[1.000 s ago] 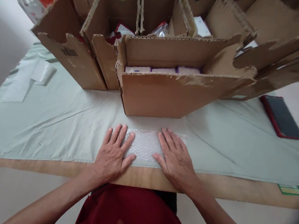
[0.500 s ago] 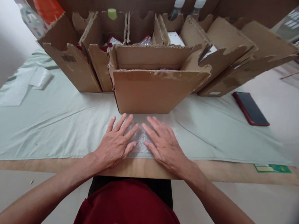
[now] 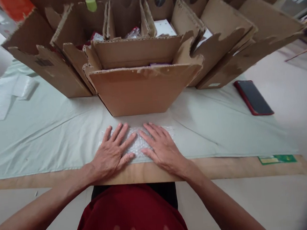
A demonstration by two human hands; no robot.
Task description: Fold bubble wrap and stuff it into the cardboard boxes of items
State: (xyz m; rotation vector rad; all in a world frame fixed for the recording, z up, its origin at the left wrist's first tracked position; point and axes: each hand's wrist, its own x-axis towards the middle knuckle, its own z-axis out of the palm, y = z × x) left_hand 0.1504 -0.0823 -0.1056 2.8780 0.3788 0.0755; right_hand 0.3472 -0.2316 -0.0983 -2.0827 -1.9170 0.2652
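Note:
A clear bubble wrap sheet lies flat at the table's front edge, mostly covered by my hands. My left hand presses on its left part, palm down with fingers spread. On its right part rests my right hand, also palm down and fingers stretched out. Both hands point away from me, the thumbs turned inward with a gap between them. Just beyond the fingertips stands a low brown cardboard box, open at the top; a bit of something purple shows inside it.
Behind it several open cardboard bins stand in a row, some with packets inside. A dark phone with a red case lies at the right. More plastic wrap is at the left. A green card lies at the front right edge.
The camera view has shifted slightly, moving the boxes up and left in it. My hands stay flat on the bubble wrap, and a little more of it shows between them.

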